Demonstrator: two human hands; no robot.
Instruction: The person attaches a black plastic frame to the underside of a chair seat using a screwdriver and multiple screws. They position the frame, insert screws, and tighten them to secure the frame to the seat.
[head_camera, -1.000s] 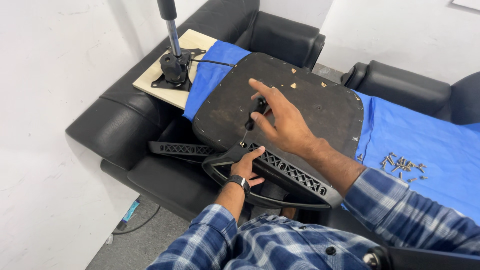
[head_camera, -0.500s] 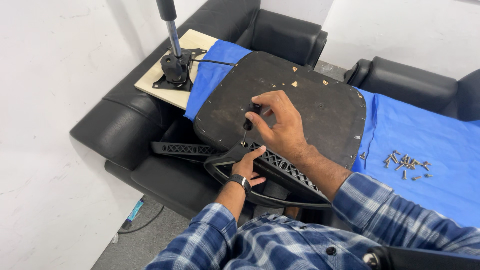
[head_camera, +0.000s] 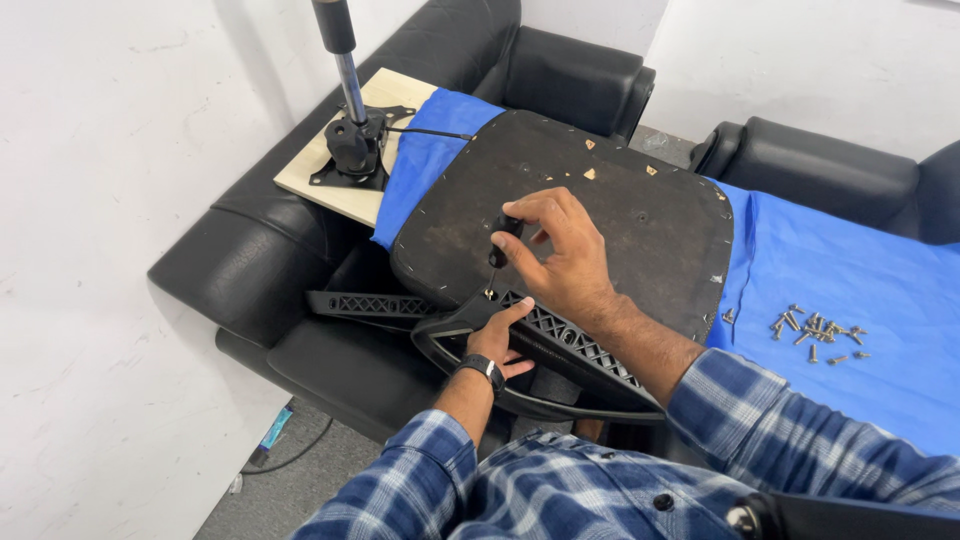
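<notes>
Black-handled and slim, the screwdriver (head_camera: 497, 250) stands nearly upright in the right hand (head_camera: 560, 255), whose fingers close round the handle; its long axis runs from the handle at top down to a tip at the near edge of the dark seat base (head_camera: 620, 200), where the black plastic armrest frame (head_camera: 540, 345) meets it. The left hand (head_camera: 497, 335) lies flat with fingers spread, pressing on that frame just below the tip and gripping nothing. The seat base lies on a blue cloth (head_camera: 850, 290) over the black sofa (head_camera: 260, 270); there is open cloth to the right, where loose screws (head_camera: 812, 335) lie well apart from the hands, and a gas-lift mechanism (head_camera: 352, 140) stands on a wooden board (head_camera: 330, 190) beyond the far left corner.
</notes>
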